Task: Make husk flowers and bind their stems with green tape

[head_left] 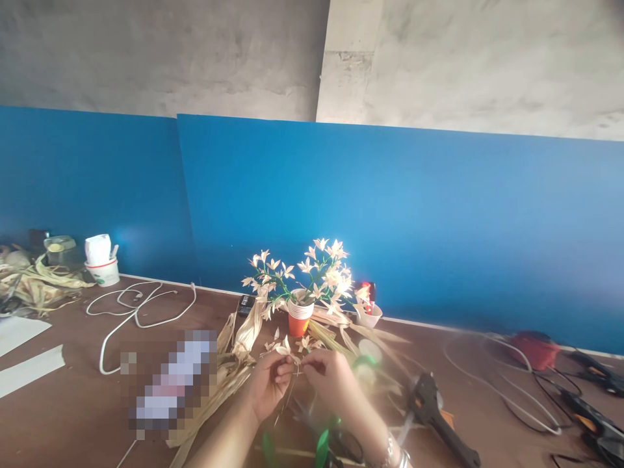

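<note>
My left hand [272, 382] has its fingers closed around a small pale corn husk flower [283, 348], whose petals stick up above the fingertips. Close beside it, my right hand [327, 378] pinches at a thin pale strand [298, 369] by the flower's base; the exact grip is too small to make out. Just beyond both hands stands a red and white paper cup [299, 318] filled with green-stemmed white husk flowers [316, 273]. A few loose husk petals [305, 343] lie in front of the cup.
Dried corn husks [249, 330] spread around the cup. A black glue gun [433, 413] lies right of my right forearm. White cable [139, 311] loops across the left, near a paper tub [103, 270]. More tools [597, 422] and cords lie far right. A blue partition [390, 208] backs the table.
</note>
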`<act>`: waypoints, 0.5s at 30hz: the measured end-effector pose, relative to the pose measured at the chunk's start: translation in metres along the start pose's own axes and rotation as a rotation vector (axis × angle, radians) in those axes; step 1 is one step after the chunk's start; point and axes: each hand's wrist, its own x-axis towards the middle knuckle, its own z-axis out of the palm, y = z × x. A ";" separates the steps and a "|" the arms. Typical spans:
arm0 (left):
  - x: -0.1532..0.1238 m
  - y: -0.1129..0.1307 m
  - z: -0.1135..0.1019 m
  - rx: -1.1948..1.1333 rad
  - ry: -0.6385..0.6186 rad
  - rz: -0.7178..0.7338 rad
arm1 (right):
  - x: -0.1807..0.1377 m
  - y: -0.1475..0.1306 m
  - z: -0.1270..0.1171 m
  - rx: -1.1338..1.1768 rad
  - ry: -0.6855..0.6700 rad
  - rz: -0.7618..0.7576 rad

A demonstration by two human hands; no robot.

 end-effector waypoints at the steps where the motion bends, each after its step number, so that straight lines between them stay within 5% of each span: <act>1: 0.000 0.000 0.000 0.013 0.002 0.012 | 0.000 0.000 0.001 -0.006 0.005 -0.002; 15: 0.000 -0.002 0.001 0.132 0.024 0.081 | -0.001 0.003 0.009 0.041 0.052 -0.018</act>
